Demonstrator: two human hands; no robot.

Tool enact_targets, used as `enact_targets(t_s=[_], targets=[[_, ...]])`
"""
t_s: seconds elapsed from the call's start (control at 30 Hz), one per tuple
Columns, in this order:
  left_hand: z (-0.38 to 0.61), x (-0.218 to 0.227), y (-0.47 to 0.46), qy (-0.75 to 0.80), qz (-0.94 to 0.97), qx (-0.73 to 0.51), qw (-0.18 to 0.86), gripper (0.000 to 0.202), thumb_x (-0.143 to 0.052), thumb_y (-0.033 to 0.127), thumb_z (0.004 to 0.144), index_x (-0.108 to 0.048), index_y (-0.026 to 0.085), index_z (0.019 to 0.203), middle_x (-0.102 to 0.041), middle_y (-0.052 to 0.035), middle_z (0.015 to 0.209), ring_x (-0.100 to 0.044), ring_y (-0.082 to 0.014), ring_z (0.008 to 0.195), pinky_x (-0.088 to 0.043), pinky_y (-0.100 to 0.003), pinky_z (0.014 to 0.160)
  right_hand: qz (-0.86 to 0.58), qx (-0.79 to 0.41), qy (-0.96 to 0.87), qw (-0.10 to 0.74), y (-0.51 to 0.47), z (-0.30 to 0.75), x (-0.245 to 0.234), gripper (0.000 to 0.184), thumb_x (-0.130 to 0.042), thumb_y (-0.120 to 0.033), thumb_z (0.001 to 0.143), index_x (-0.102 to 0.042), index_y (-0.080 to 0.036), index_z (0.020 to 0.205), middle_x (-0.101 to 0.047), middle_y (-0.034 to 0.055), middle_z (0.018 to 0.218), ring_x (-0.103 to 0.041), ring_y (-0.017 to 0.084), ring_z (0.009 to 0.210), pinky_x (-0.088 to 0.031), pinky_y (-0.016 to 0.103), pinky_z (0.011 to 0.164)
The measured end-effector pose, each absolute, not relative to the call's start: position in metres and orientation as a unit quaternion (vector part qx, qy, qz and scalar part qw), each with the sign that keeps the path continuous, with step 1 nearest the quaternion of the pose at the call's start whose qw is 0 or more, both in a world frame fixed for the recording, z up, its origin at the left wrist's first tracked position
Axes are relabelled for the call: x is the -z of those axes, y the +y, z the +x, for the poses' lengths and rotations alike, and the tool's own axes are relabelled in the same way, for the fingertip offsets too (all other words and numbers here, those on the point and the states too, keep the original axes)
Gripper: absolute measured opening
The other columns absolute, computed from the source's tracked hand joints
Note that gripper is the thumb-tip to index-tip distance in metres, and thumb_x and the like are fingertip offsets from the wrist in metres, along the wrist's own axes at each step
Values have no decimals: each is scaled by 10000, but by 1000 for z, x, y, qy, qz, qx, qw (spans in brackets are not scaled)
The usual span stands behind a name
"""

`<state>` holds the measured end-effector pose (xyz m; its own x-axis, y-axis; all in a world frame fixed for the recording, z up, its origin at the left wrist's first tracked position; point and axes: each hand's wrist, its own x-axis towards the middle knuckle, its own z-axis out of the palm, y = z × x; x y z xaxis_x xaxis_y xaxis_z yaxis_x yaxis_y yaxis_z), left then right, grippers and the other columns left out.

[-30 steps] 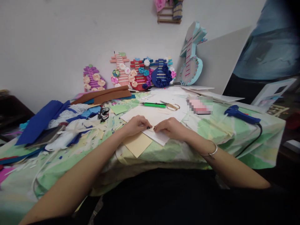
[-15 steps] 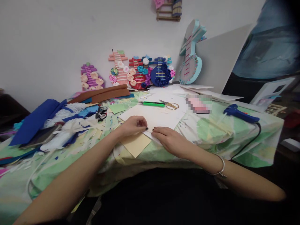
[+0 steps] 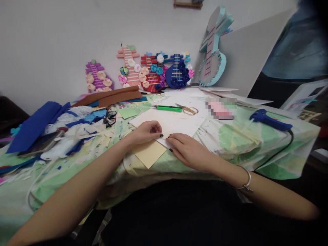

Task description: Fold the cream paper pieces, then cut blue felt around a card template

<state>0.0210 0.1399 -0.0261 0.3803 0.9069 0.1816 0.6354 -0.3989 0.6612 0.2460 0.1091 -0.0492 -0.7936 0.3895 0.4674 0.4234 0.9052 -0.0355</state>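
Observation:
My left hand [image 3: 146, 132] is over the near edge of a white sheet of paper [image 3: 176, 123], with its fingers curled in a pinch toward the thumb. Whatever lies between those fingertips is too small to make out. Just to the right, my right hand [image 3: 191, 152] rests with its fingers stretched out on the same sheet and the thumb apart from them. Only a small gap separates the two hands' fingertips. A pale yellow paper [image 3: 149, 156] pokes out from under the white sheet, below my left hand.
Beyond my hands lie a green craft knife [image 3: 169, 108] and gold-handled scissors [image 3: 190, 110]. A blue glue gun [image 3: 273, 121] and a blurred pink item [image 3: 220, 110] are on the right. Blue paper [image 3: 36, 128] and scraps crowd the left. Flower-decorated instrument models [image 3: 176, 73] lean against the wall.
The view has shifted slightly, so the objects at the back appear higher. My right thumb now shows apart from the fingers. Both hands stay at the sheet's near edge.

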Motion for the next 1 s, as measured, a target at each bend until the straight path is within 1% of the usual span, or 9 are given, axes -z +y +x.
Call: enact_targets(t_s=[0.2,0.47,0.67,0.9,1.0], targets=[[20,27,140,491,786,-278,252,98,-624,211,744,-567,156,802,-521,32,652,-451,-86,582,-352,-205,536,-210,42,-951,225,110,246,50,321,-352,-215,947,-557,-82,1155,-572,167,1111,-529,257,1067,-460,416,907],[20,28,140,480,796,-277,245,111,-621,230,769,-544,159,805,-513,40,684,-439,-84,607,-348,-205,548,-206,33,-951,229,112,246,51,314,-352,-227,949,-550,-92,1151,-572,174,1113,-521,269,1089,-458,432,903],[23,26,137,487,796,-267,242,107,-611,220,774,-528,155,789,-480,38,664,-419,-81,591,-329,-199,529,-207,26,-952,224,112,245,49,309,-348,-222,945,-551,-102,1145,-574,170,1109,-518,271,1085,-458,436,894],[23,25,138,492,798,-257,234,95,-594,231,776,-544,154,798,-499,30,664,-424,-85,587,-334,-204,530,-210,21,-951,224,112,246,50,330,-343,-229,942,-546,-88,1161,-560,182,1138,-520,271,1081,-461,435,903],[23,25,139,492,800,-255,229,98,-594,235,775,-553,152,808,-506,27,671,-426,-85,589,-335,-202,531,-209,16,-949,233,112,246,50,321,-357,-223,935,-534,-98,1171,-537,181,1200,-511,270,1106,-457,444,925]])
